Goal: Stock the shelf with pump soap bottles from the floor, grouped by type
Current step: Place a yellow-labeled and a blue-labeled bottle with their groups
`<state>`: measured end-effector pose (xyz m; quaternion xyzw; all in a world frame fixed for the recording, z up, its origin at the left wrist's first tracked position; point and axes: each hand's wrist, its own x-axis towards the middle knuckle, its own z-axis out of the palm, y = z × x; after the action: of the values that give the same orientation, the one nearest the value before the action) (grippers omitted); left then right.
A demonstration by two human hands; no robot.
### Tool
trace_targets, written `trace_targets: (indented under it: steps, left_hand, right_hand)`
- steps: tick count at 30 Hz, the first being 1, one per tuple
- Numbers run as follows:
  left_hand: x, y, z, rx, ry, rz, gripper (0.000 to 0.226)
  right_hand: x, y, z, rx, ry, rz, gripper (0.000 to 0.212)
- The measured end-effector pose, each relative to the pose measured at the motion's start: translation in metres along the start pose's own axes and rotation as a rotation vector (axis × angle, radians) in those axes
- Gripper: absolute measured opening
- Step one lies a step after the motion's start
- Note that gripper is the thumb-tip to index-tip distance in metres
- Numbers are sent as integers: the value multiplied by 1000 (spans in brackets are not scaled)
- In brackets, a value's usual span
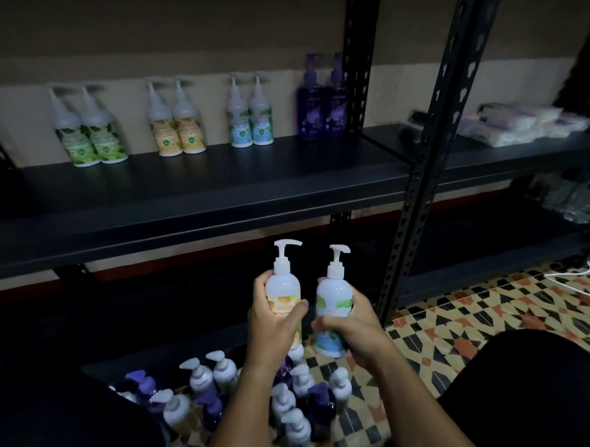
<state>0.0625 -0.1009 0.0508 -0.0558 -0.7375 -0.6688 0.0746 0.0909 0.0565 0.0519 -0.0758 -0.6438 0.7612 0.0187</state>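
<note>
Black shelf (197,190); orange, black and cream patterned floor (477,316).

Yellow-label pump bottle (285,293): white, upright, held at 6 o'clock. Blue-label pump bottle (333,309): upright, just beside it at 3 o'clock. Shelf (197,193): four pairs at 12 o'clock: green (90,131), yellow (176,125), blue (250,118), purple (322,104). Floor cluster (247,397): white and purple, 6 o'clock.

On the shelf (197,193) stand eight pump bottles in four pairs: two green-label bottles (92,130) at its left end, then two yellow-label bottles (176,122), two blue-label bottles (250,115) and two dark purple bottles (322,100) at its right end. Below the shelf's front edge, two more white pump bottles are held upright, one yellow-label (284,291) and one blue-label (333,309). On the floor beneath them stands a cluster of white and purple bottles (247,394), too crowded and dim to count exactly.
</note>
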Motion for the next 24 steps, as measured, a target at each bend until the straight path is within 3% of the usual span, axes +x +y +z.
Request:
trace_targets:
  steps: [16, 24]
  left_hand:
    - [103, 113, -43, 51, 242, 404, 63]
    - [164, 149, -74, 18, 208, 396, 61]
  right_hand:
    - [68, -151, 64, -104, -90, -360, 60]
    - [117, -191, 89, -191, -58, -449, 57]
